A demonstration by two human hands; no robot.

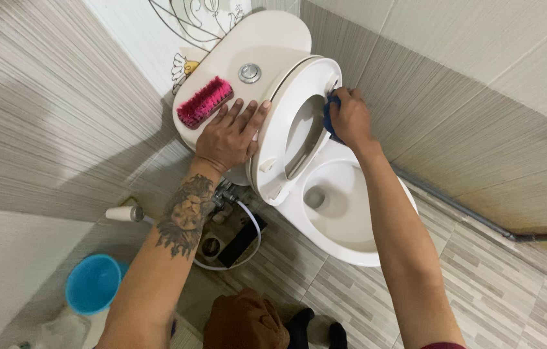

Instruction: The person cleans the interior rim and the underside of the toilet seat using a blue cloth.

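A white toilet (344,220) stands against a tiled wall with its seat and lid (289,97) raised against the cistern (254,45). My left hand (229,134) lies flat, fingers spread, on the cistern top beside the raised lid. My right hand (351,119) grips a blue sponge (329,115) and presses it against the upper right edge of the raised seat, near the hinge. A pink scrubbing brush (204,101) lies bristles up on the cistern top, just left of my left hand. A chrome flush button (249,72) sits in the middle of the cistern lid.
A blue plastic scoop (93,283) lies on the floor at lower left. A white hose (251,239) and a spray handle (123,213) hang beside the bowl, near a floor drain (211,246). Tiled walls close in on both sides. My knee (244,320) shows at the bottom.
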